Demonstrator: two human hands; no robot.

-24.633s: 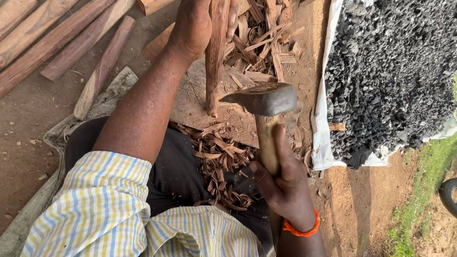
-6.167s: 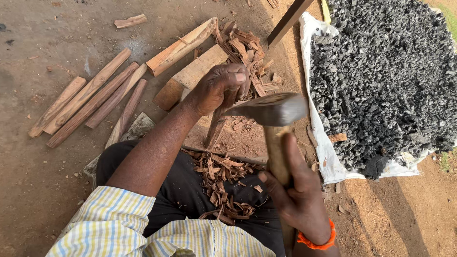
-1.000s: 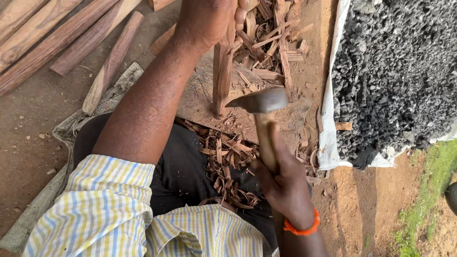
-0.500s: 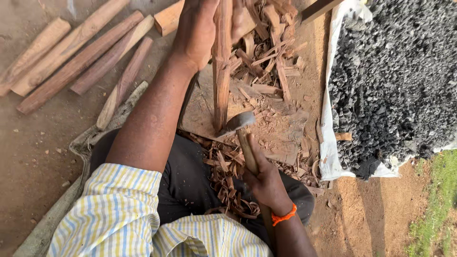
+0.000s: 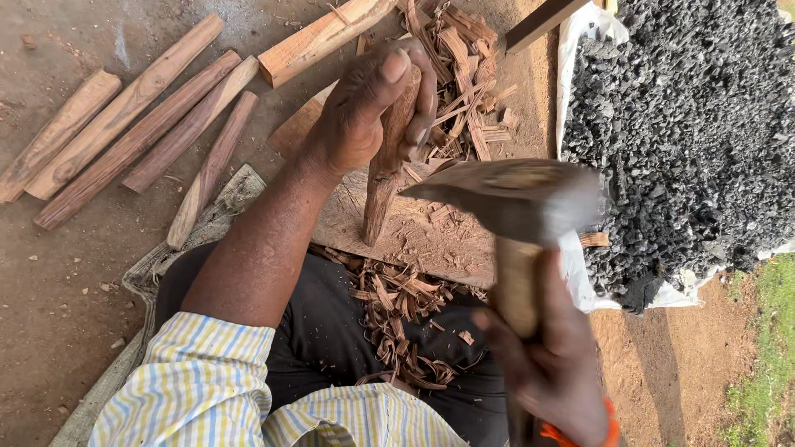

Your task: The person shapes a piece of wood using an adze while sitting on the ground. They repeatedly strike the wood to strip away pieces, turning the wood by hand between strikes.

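Note:
My left hand grips the top of a reddish wooden stick that stands upright on a flat wooden chopping block. My right hand holds the wooden handle of an adze-like axe. Its metal head is raised and blurred, close to the camera, right of the stick. Wood shavings lie on my lap and in front of the block.
Several trimmed wooden sticks lie on the dirt at the left. A squared timber piece and a heap of shavings lie beyond the block. A white sheet holds a pile of dark gravel at the right. Grass edges the lower right.
The axe has risen from down by the block to high near the camera. My left hand still holds the stick upright.

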